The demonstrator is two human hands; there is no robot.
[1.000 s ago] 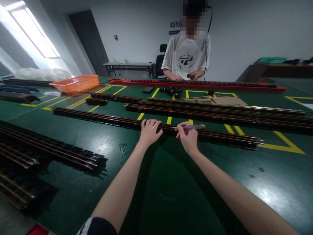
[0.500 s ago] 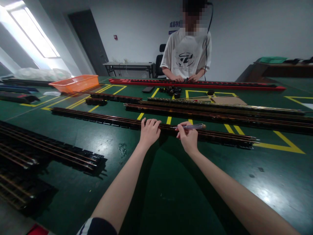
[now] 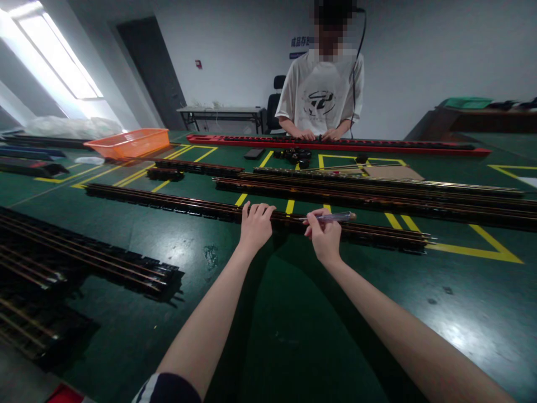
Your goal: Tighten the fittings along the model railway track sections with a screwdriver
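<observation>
A long black strip with copper-coloured rods lies across the green table in front of me. My left hand is closed over its middle, fingers bent across the far edge. My right hand grips a screwdriver with a clear handle. The handle points right, and the thin shaft reaches left, low over the strip. Whether the tip touches the strip I cannot tell. Bare rod ends stick out at the strip's right end.
Beyond the strip lie more rod-fitted strips. Several others are at the left. An orange bin stands at the back left. Across the table a co-worker in a white shirt handles a long red bar.
The strip has slid a little to the left under my left hand. My right hand and the screwdriver have shifted slightly right.
</observation>
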